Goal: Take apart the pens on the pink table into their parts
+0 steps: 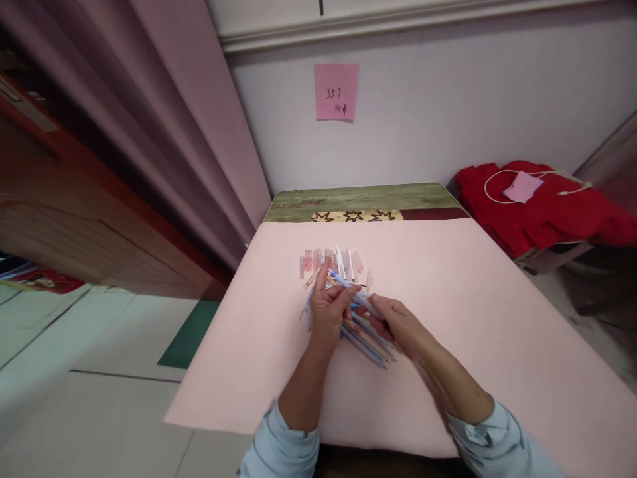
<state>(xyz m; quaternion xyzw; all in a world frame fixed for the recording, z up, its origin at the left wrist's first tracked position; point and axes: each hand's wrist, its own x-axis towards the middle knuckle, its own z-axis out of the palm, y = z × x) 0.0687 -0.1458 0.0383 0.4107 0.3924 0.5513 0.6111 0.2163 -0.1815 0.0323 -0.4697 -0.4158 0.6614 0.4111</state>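
A light-blue pen is held at a slant between my two hands, its bluer end pointing up and left. My left hand pinches it with thumb and fingers, the index finger stretched upward. Lower on the pen, my right hand has its thumb and fingers closed around the barrel. Beneath both hands lies a loose pile of slim pens, mostly blue and grey, partly hidden by the left hand. Just beyond is a row of short pinkish and clear pen caps or tubes, with white sticks among them.
Pale pink paper covers most of the table; its green patterned far end shows. A pink note is stuck on the wall. Red cloth with a white cord lies at right; a curtain hangs at left.
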